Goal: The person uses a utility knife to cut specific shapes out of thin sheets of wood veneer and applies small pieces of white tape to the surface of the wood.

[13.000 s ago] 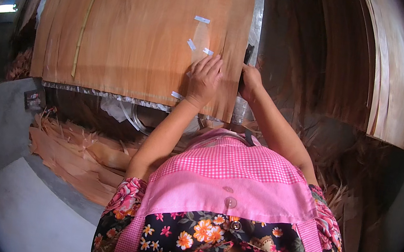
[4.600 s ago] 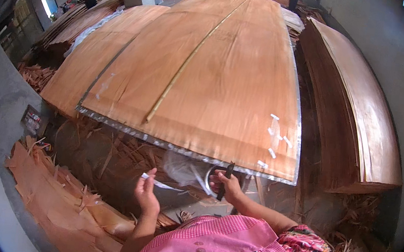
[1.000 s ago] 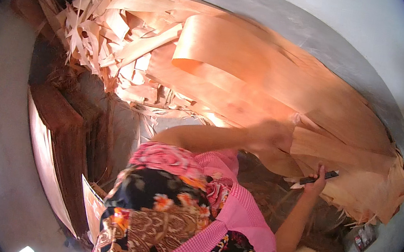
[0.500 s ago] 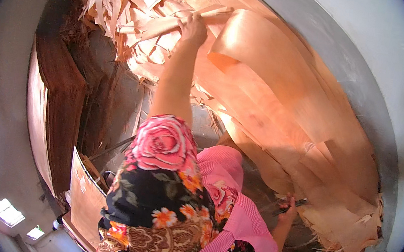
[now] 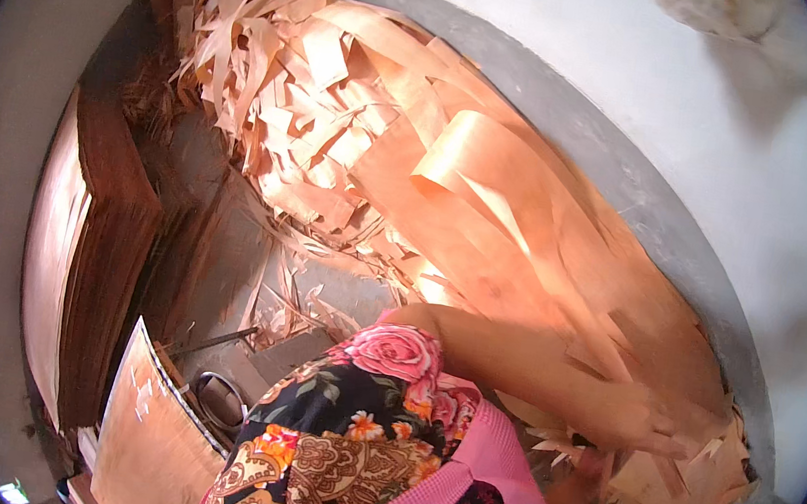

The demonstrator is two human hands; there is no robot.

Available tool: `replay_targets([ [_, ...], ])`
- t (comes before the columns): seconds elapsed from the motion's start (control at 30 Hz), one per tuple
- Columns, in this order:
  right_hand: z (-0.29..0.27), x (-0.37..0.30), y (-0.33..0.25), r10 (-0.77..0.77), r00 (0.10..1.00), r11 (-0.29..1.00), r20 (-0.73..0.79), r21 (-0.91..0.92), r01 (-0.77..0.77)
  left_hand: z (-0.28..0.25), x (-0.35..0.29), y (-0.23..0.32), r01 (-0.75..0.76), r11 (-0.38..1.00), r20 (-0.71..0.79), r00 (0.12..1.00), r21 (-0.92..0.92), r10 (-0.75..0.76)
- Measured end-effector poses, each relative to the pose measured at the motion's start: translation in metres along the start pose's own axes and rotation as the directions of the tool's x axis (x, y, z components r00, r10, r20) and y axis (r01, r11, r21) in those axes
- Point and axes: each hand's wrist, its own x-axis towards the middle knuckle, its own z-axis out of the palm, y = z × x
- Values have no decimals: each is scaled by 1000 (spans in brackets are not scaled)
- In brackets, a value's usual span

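My left arm reaches across to the right. My left hand (image 5: 640, 420) lies over thin wood veneer sheets (image 5: 561, 281) at the right end of a long heap. Its fingers look stretched out over the veneer, slightly smeared by motion. Below it, in shadow, is my right hand (image 5: 584, 473), blurred and partly covered by the left forearm; what its fingers hold cannot be made out. A broad veneer sheet curls up (image 5: 451, 152) in the middle of the heap. Loose veneer scraps (image 5: 303, 129) pile up at its far left.
A tall stack of dark-edged sheets (image 5: 112, 246) stands at the left. Nearer is a leaning board (image 5: 155, 433), beside a dark round-rimmed object (image 5: 219, 399). A grey and white wall (image 5: 583, 103) curves behind the heap. Veneer shreds (image 5: 288, 288) litter the floor.
My left hand has left the rolled veneer piece at the far left and swung right, to the heap's right end. The curled sheet sits lower in view.
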Motion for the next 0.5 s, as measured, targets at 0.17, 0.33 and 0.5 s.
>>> replay_targets([
  [0.17, -1, -64, -26, -183, 974, 967, -138, 156, 203, 33, 51, 39, 14, 985, -338, 938, -173, -73],
  [0.33, -26, -83, -2, -347, 873, 937, -343, -108, 331, 54, 52, 46, 53, 869, 56, 998, -492, -29],
  [0.5, -56, -128, -7, -651, 743, 418, -155, -890, 180, 86, 42, 56, 298, 719, 363, 929, -628, -67],
])
